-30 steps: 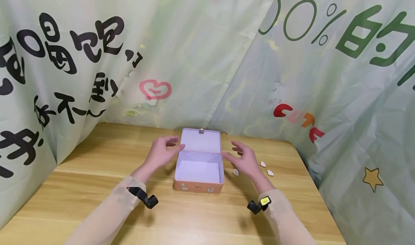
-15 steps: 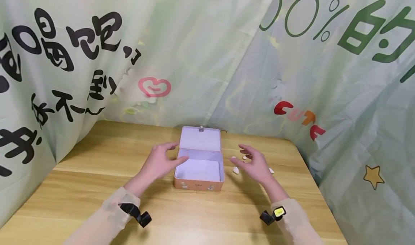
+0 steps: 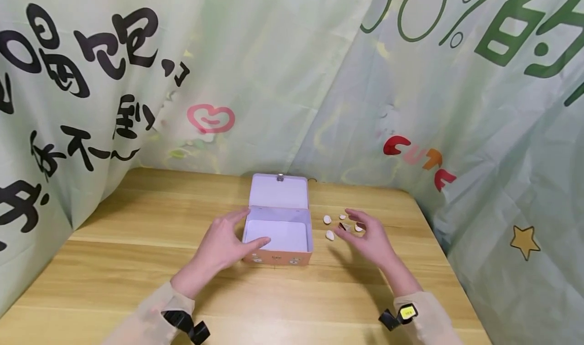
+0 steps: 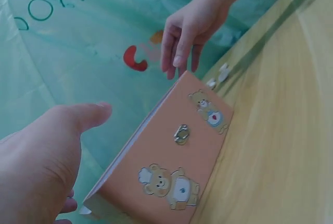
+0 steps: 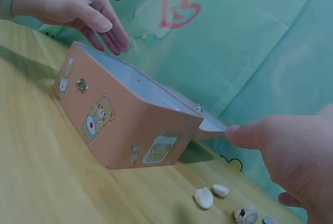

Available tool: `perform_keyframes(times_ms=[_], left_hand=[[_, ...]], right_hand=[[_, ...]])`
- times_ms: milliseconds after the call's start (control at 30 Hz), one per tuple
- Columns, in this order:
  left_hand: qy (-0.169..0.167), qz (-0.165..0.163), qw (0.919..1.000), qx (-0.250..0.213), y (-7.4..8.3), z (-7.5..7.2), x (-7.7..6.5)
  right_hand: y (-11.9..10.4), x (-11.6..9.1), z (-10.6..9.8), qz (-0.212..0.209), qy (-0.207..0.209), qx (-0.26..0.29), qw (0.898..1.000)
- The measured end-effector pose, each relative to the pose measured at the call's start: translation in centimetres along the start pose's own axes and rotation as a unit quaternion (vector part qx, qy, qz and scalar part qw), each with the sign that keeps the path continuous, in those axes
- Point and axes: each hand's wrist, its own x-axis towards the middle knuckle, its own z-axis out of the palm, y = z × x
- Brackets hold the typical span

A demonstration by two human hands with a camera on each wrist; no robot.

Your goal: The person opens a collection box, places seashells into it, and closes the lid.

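An orange tin box point(image 3: 285, 259) with bear prints stands on the table, its lavender lid point(image 3: 279, 192) folded back. The inside shows bare in the head view. My left hand point(image 3: 221, 243) hovers at the left side of the box, thumb extended over the front left corner and fingers loosely spread. To the right of the box, my right hand point(image 3: 371, 237) is held above several small white shell-like pieces point(image 3: 330, 235), its thumb and fingers apart. In the right wrist view, two smooth white pieces point(image 5: 204, 198) lie beside a knobbly greyish one point(image 5: 245, 215). Neither hand holds anything.
The wooden table point(image 3: 150, 213) reaches back to a pale green printed curtain point(image 3: 255, 71), which hangs behind and along both sides. A metal clasp point(image 3: 280, 177) sits on the raised lid's edge. Black wrist cameras point(image 3: 186, 324) are strapped over both sleeves.
My right hand has moved right, away from the box, bringing more white pieces into sight. The left hand has come back from the lid toward the box's front corner. The box stays put.
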Motion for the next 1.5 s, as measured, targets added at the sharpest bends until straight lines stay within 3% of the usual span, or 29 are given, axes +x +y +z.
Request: perform_keyframes(times_ms=[300, 800, 1200, 1500], left_hand=[[0.018, 0.025, 0.9994, 0.016, 0.3, 0.9, -0.8], [0.020, 0.021, 0.9995, 0.007, -1.0, 1.7, -1.0], [0.002, -0.006, 0.9999, 0.011, -0.8, 1.7, -0.9], [-0.006, -0.020, 0.9998, 0.007, -0.8, 1.7, -0.9]], right_hand=[[1.3, -1.4, 0.1, 0.008, 0.020, -0.011, 1.000], [2.4, -1.3, -0.3, -0.013, 0.034, -0.016, 0.999], [3.9, -0.6, 0.5, -0.001, 0.025, -0.026, 0.999], [4.8, 0.2, 1.8, -0.001, 0.045, -0.047, 0.998]])
